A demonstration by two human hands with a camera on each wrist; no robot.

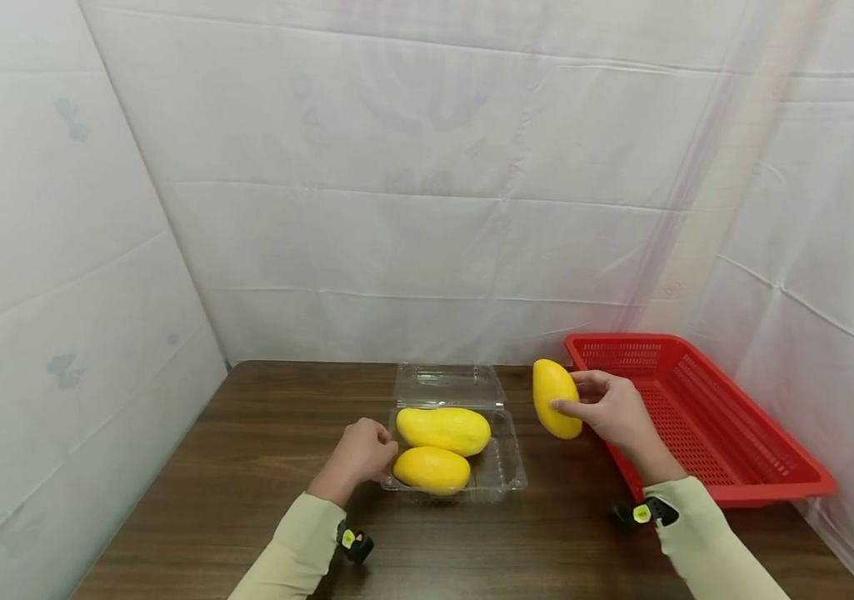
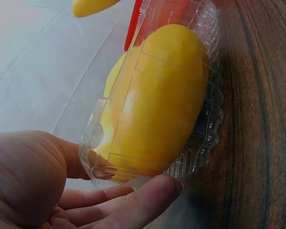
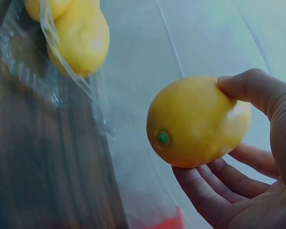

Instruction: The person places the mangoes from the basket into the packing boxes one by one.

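A yellow mango (image 1: 556,399) is held up by my right hand (image 1: 616,412), between the box and the basket. In the right wrist view the thumb presses one side of that mango (image 3: 195,121) and the fingers support the other; a green stem spot shows. My left hand (image 1: 361,454) grips the left edge of a clear plastic clamshell box (image 1: 497,458), its thumb over the rim and fingers outside, as the left wrist view shows. Inside the box lie two mangoes, a rear one (image 1: 443,429) and a front one (image 1: 432,469). The box's lid (image 1: 451,386) is folded back.
A red perforated plastic basket (image 1: 764,433) stands on the right of the brown wooden table (image 1: 247,467), just beyond my right hand. White sheeting (image 1: 397,208) hangs behind the table and along both sides.
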